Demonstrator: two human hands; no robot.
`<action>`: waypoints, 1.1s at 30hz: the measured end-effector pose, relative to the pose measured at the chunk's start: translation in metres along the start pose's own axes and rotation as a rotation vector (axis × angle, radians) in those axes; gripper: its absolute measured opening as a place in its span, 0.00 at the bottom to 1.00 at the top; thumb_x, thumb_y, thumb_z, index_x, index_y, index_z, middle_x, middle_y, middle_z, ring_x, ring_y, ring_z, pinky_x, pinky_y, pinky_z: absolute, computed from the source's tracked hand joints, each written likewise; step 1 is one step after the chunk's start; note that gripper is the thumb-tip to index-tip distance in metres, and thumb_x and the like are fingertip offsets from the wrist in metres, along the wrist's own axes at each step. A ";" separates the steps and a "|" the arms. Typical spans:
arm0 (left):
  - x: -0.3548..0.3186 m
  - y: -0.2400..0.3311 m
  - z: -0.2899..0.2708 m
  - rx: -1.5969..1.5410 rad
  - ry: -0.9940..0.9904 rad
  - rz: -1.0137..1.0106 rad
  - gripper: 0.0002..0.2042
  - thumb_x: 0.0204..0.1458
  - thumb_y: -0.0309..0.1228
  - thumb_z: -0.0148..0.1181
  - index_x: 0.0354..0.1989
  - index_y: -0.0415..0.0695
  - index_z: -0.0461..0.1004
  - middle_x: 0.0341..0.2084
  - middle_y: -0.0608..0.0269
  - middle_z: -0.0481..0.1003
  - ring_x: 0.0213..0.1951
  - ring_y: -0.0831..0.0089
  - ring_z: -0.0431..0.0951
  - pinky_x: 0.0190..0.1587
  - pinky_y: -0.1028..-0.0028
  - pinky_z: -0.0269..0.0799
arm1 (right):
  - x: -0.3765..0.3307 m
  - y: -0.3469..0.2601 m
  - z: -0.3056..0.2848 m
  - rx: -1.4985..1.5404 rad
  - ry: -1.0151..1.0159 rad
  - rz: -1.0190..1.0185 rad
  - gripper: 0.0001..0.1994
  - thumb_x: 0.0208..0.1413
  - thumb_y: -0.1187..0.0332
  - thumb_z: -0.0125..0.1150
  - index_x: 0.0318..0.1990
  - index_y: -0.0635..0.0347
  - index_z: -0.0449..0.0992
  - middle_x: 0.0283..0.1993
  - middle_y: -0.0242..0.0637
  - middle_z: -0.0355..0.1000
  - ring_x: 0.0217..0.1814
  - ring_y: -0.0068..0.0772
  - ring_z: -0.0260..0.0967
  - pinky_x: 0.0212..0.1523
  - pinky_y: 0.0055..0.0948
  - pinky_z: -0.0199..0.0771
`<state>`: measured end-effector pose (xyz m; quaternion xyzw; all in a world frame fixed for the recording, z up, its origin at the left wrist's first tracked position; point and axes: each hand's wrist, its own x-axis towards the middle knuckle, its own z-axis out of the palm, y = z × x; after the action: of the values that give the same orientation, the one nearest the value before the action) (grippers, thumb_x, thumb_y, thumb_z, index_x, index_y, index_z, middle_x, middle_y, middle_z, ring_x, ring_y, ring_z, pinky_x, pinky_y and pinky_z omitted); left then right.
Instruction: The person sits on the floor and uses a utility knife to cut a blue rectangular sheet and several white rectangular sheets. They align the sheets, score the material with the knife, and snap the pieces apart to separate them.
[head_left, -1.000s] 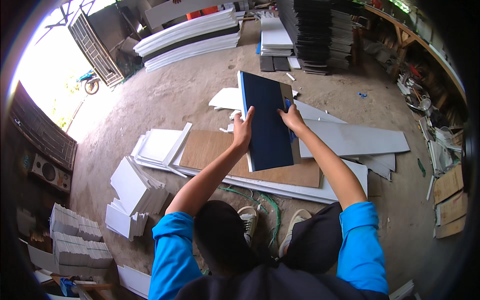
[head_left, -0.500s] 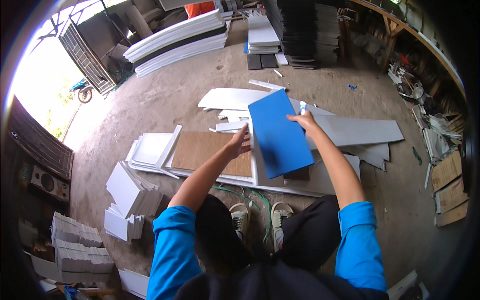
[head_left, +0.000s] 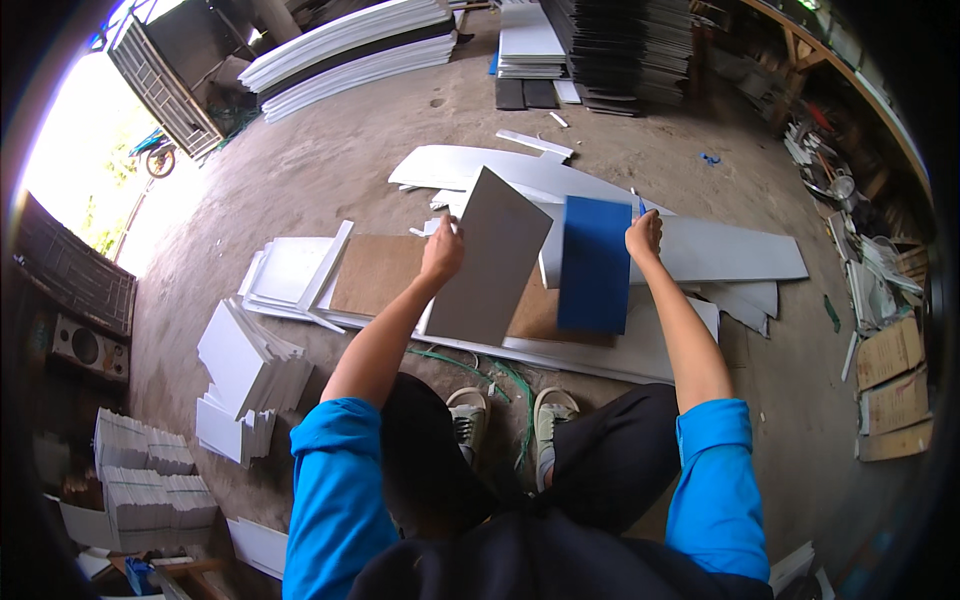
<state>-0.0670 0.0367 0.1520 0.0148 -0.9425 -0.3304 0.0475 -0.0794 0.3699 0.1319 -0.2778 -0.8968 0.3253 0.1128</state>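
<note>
My left hand [head_left: 441, 252] is closed on the left edge of a pale grey-white foam sheet [head_left: 488, 268], which stands tilted. In my right hand [head_left: 645, 236] is the right edge of a rectangular blue foam sheet [head_left: 592, 268], held upright a little apart from the pale one. A slim blue-and-white tool [head_left: 642, 205] sticks up from the same hand; its kind is too small to tell. Beneath both sheets lies a brown board [head_left: 374, 276], on a low layer of white foam sheets [head_left: 655, 345]. My fingertips behind the sheets are partly hidden.
Stacked cut white pieces [head_left: 245, 360] stand on the floor at the left, with bundled stacks [head_left: 150, 490] nearer. Long white sheets [head_left: 350, 50] and a tall dark stack [head_left: 610, 50] are at the back. Cardboard [head_left: 892, 390] lies right; green cord [head_left: 515, 385] lies near my shoes.
A pale sheet is now in my left hand, which was open beside the blue sheet before. My right hand has moved right with the blue sheet, now more upright and apart.
</note>
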 end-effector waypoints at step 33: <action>0.047 -0.026 -0.006 0.483 -0.030 0.377 0.21 0.50 0.44 0.51 0.50 0.48 0.62 0.40 0.59 0.71 0.44 0.62 0.72 0.42 0.58 0.65 | -0.069 -0.117 0.042 0.229 -0.866 -0.218 0.29 0.51 0.79 0.43 0.60 0.57 0.42 0.39 0.48 0.68 0.31 0.30 0.71 0.28 0.27 0.71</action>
<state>-0.1133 0.0095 0.1445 -0.1544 -0.9805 -0.0824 0.0893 -0.0890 0.2345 0.1736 -0.0062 -0.8437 0.4945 -0.2090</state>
